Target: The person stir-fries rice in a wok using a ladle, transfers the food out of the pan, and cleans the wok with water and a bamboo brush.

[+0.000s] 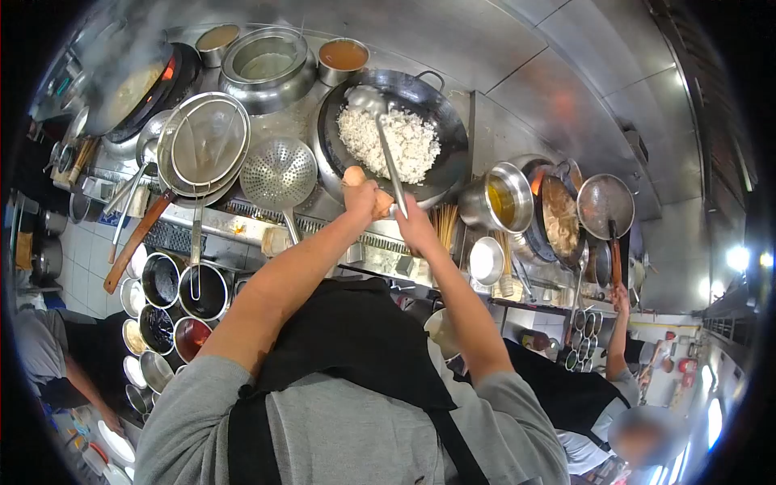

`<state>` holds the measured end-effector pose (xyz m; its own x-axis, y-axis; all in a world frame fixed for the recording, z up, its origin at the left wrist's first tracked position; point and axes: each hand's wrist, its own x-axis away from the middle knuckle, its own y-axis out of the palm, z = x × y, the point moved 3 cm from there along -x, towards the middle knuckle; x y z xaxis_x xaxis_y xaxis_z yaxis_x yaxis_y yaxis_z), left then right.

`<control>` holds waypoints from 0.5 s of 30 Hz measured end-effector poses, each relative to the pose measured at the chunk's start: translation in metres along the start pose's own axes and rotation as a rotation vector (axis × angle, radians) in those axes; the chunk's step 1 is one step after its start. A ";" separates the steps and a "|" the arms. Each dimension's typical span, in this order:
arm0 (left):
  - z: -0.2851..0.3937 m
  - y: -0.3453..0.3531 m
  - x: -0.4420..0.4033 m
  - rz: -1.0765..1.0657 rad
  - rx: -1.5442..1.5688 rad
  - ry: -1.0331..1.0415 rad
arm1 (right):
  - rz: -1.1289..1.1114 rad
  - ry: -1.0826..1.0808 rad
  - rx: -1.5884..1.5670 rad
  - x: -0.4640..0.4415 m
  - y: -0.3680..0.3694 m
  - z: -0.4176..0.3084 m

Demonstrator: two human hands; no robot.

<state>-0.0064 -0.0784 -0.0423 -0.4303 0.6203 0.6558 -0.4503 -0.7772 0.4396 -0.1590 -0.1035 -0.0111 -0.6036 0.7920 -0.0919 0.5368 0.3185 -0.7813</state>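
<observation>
A dark wok (449,133) sits in front of me with a heap of white rice (404,153) in it. My right hand (416,228) is closed round the end of a long metal ladle (389,153), whose bowl rests at the far side of the rice. At the near left rim of the wok, my left hand (361,199) is closed on a peach-coloured cloth (382,204). Whether a wok handle lies under the cloth is hidden.
A perforated skimmer (279,172) and stacked strainers (204,141) lie left of the wok. Behind stand a steel pot (267,69) and a container of brown liquid (343,55). To the right are a pot of oil (503,198) and a co-worker's hand (619,299) holding a strainer. Several sauce pots (202,291) stand at lower left.
</observation>
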 end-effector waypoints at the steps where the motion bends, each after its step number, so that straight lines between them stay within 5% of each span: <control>1: -0.004 -0.001 -0.005 0.004 -0.003 -0.001 | -0.138 0.137 0.115 0.023 -0.018 -0.014; 4: -0.015 -0.004 -0.022 0.003 -0.012 -0.001 | -0.318 0.285 0.364 0.076 -0.078 -0.017; 6: -0.011 -0.003 -0.014 -0.016 -0.011 -0.070 | -0.189 0.196 0.049 0.095 -0.114 -0.020; 9: -0.009 -0.002 -0.011 -0.036 0.006 -0.120 | -0.226 0.504 0.032 0.118 -0.153 -0.079; 13: -0.006 0.000 -0.009 0.042 -0.006 -0.019 | -0.016 0.388 0.099 0.142 -0.140 -0.064; 15: -0.002 0.001 -0.008 0.027 -0.016 -0.021 | -0.122 0.403 0.155 0.118 -0.098 -0.028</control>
<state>-0.0051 -0.0835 -0.0485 -0.4259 0.5964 0.6804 -0.4509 -0.7919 0.4119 -0.2667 -0.0265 0.0715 -0.3625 0.9031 0.2304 0.3628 0.3644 -0.8577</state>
